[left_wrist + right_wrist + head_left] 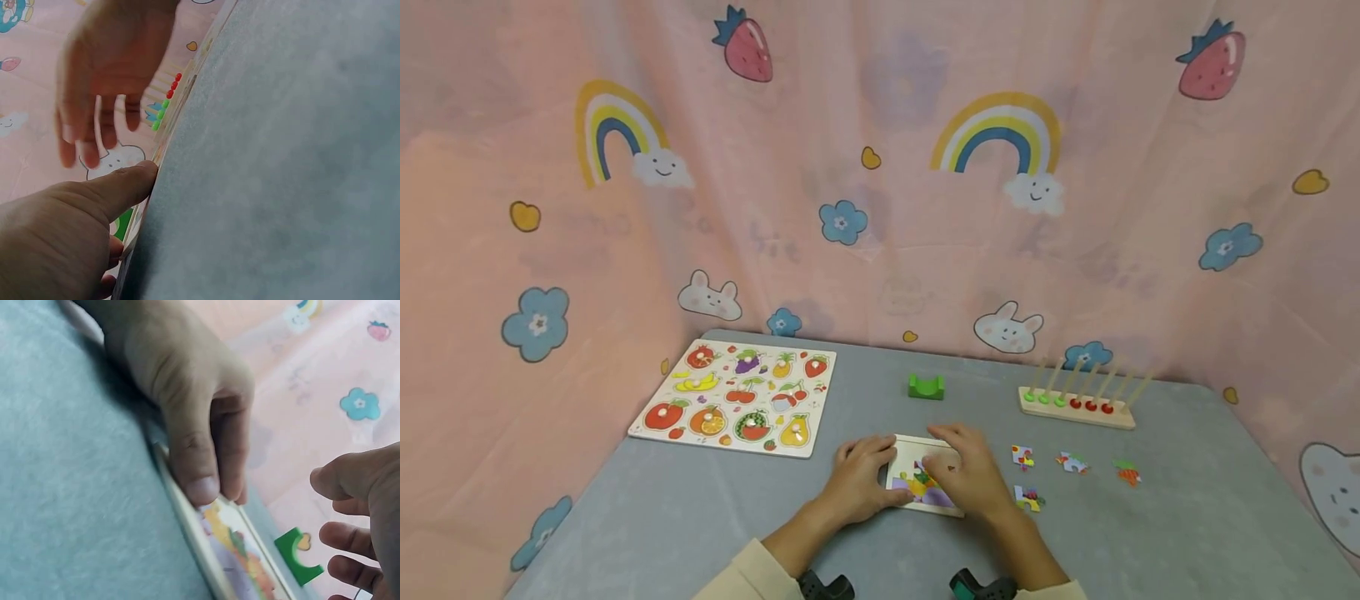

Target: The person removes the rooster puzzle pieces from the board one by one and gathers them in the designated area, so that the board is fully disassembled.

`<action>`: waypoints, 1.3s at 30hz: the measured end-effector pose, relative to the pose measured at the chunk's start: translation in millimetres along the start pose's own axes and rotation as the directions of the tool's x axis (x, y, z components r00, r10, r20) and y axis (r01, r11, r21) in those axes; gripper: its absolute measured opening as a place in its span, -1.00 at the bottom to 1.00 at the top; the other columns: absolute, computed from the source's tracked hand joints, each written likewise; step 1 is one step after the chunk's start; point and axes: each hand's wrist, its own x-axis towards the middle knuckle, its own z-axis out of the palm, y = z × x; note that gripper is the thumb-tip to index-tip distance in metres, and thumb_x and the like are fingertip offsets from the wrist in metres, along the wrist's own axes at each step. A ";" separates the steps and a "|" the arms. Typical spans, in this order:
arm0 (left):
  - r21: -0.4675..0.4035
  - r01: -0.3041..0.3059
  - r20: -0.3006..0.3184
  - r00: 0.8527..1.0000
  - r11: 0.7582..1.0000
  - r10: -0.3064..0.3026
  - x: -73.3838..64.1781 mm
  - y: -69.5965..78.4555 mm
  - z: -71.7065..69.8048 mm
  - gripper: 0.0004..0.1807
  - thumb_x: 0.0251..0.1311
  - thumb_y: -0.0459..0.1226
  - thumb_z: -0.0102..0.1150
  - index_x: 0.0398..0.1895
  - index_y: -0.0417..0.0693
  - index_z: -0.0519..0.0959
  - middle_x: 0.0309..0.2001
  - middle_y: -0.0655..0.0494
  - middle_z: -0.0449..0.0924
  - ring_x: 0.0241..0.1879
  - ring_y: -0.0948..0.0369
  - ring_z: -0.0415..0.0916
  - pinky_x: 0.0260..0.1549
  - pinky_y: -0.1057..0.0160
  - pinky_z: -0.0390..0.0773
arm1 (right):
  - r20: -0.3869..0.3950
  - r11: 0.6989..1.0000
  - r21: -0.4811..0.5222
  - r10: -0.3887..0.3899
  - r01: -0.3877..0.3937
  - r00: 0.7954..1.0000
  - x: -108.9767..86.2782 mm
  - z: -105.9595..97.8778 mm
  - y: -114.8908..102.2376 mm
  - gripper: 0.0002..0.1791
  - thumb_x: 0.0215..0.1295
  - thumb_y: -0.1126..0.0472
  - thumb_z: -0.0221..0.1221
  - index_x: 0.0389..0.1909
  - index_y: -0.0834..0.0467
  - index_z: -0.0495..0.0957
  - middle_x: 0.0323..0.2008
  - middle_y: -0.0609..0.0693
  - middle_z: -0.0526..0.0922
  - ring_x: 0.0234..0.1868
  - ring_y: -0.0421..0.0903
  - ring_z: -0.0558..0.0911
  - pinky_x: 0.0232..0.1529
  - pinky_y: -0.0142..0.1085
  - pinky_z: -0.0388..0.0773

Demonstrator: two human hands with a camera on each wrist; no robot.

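A small wooden jigsaw tray (917, 440) lies flat in front of me, its lower part filled with purple, yellow and green puzzle pieces (917, 486). My left hand (859, 483) holds the tray by its left end, thumb on the near rim and fingertips at the far rim, as the right wrist view shows. Over the tray's right side hovers my right hand (973, 477), fingers loosely bent and apart, with nothing in them; it hides part of the tray. Loose jigsaw pieces lie just to the right: two near ones (1022, 456) (1028, 498), another (1072, 463), and an orange-green one (1127, 473).
Behind the tray stands a green notched block (927, 387). A wooden peg rack (1075, 410) with green and red beads is at the back right. At the left lies a fruit peg-puzzle board (827, 400). A patterned pink curtain (880, 275) hangs behind the grey table (1210, 517).
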 end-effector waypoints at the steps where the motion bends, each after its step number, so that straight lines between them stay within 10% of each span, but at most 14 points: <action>1: 0.000 0.002 0.002 1.000 1.000 -0.002 -0.2 0.3 0.1 -0.26 -0.08 0.08 0.46 0.13 -0.16 0.59 0.24 0.02 0.45 0.25 0.05 0.31 0.14 -0.13 0.12 | 0.007 1.000 -0.004 0.000 0.000 1.000 -0.8 2.1 2.0 -0.55 0.03 0.32 0.36 0.02 0.30 0.62 -0.09 0.06 0.59 0.01 0.10 0.45 0.00 0.13 0.37; 22: 0.006 0.016 0.011 1.000 1.000 -0.016 0.7 0.9 -0.2 -0.27 -0.07 0.07 0.45 0.15 -0.16 0.58 0.24 0.04 0.44 0.24 0.08 0.31 0.15 -0.11 0.12 | 0.188 0.971 -0.238 0.072 -0.026 0.979 -6.7 12.5 6.0 -0.64 0.07 0.19 0.33 -0.10 0.25 0.67 -0.11 0.07 0.45 -0.03 0.11 0.37 0.01 0.06 0.26; 39: 0.008 0.011 0.010 1.000 1.000 -0.011 1.1 0.7 -0.3 -0.26 -0.08 0.06 0.47 0.14 -0.17 0.58 0.24 0.03 0.44 0.24 0.07 0.32 0.14 -0.12 0.13 | 0.074 0.982 -0.187 0.018 -0.004 0.997 -8.2 16.0 10.2 -0.68 -0.01 0.51 0.20 -0.20 0.22 0.67 -0.19 0.03 0.52 -0.15 0.04 0.42 -0.08 0.01 0.34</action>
